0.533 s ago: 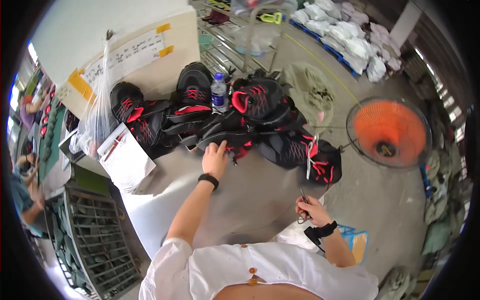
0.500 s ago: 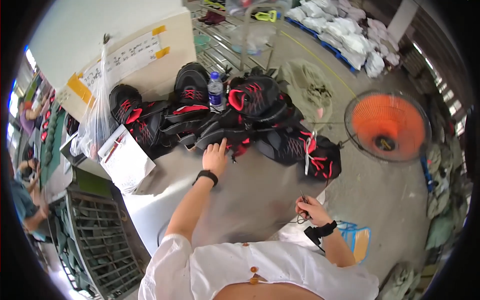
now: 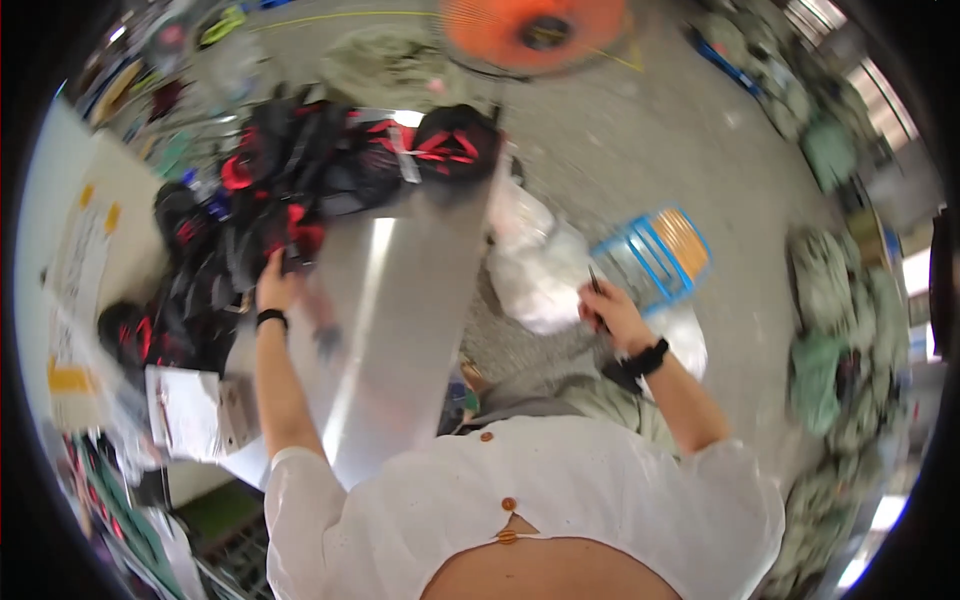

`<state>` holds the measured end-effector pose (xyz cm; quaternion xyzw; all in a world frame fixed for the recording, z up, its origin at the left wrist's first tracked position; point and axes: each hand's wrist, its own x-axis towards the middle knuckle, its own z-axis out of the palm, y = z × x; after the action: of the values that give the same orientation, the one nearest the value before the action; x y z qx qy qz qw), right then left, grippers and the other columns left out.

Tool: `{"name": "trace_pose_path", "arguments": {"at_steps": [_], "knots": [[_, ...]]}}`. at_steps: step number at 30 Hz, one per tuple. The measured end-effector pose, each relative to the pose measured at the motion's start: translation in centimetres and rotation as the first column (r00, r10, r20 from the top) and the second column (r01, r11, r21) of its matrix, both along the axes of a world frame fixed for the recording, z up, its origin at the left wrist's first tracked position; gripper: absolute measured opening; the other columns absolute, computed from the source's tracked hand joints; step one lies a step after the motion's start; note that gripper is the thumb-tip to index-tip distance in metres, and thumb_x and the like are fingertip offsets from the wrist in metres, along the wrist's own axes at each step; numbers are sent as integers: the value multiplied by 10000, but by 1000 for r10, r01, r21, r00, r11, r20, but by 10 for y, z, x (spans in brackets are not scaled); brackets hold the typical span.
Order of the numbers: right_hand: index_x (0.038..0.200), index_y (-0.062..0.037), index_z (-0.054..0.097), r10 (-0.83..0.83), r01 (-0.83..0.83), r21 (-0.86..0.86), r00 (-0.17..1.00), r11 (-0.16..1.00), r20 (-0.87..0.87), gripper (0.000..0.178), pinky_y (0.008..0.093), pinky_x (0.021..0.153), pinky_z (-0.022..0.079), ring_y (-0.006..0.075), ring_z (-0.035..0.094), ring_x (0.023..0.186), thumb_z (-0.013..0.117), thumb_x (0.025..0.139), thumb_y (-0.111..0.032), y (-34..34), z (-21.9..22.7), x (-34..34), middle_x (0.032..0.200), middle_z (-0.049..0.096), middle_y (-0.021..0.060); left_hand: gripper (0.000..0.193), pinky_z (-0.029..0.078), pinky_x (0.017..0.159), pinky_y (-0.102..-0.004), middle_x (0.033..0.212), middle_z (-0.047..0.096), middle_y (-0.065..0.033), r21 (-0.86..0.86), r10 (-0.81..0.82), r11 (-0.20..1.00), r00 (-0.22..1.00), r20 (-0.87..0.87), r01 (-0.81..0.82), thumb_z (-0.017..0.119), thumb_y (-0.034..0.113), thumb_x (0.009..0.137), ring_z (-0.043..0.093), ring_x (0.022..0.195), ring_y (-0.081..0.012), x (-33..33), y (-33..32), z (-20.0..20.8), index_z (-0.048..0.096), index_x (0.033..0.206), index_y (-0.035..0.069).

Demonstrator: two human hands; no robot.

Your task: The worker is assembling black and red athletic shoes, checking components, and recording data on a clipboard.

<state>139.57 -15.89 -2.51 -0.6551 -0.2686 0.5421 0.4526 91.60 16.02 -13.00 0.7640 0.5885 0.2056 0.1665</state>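
My left hand (image 3: 276, 290) reaches forward onto a heap of black and red bags (image 3: 300, 190) at the far end of a shiny metal table (image 3: 400, 310); its fingers close on the edge of one bag. A black band sits on that wrist. Off the table's right side, my right hand (image 3: 607, 312) is raised and grips a small dark thin tool (image 3: 594, 286) that points upward. That wrist also wears a black band. The picture is blurred by motion.
An orange round fan (image 3: 530, 30) stands on the floor beyond the table. A white plastic sack (image 3: 535, 270) and a blue and orange stool (image 3: 665, 250) lie right of the table. Papers (image 3: 190, 410) lie at the left. Green-grey bundles (image 3: 840, 300) pile up at the right.
The view has swung sharply, so the table now runs up the middle and the fan sits at the top. My left hand stays on the bags; my right hand is lifted higher with the tool.
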Motion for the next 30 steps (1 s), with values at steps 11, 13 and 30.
{"name": "trace_pose_path", "arguments": {"at_steps": [11, 13, 30], "knots": [[902, -18, 524, -510, 597, 156, 772, 787, -379, 137, 265, 549, 447, 160, 524, 632, 512, 867, -151, 3, -61, 100, 746, 534, 78, 401, 337, 982, -420, 1175, 526, -158, -11, -562, 827, 825, -53, 562, 626, 197, 760, 401, 1188, -346, 134, -123, -21, 538, 1123, 51], [892, -16, 520, -470, 574, 191, 786, 797, -400, 151, 275, 560, 455, 169, 524, 637, 490, 887, -164, 22, -50, 105, 742, 530, 83, 471, 314, 1001, -422, 1241, 464, -168, -44, -690, 720, 721, 66, 692, 651, 197, 741, 360, 1220, -354, 192, -182, 33, 499, 1165, 56], [972, -52, 491, -160, 318, 21, 532, 948, -831, 206, 368, 687, 461, 203, 541, 731, 398, 942, -233, 127, -91, 160, 849, 564, 105, 279, 407, 881, -378, 1172, 545, -122, -630, 688, 424, 221, 691, 651, 357, 186, 900, 529, 1045, -225, 440, -181, -25, 496, 1081, 25]]}}
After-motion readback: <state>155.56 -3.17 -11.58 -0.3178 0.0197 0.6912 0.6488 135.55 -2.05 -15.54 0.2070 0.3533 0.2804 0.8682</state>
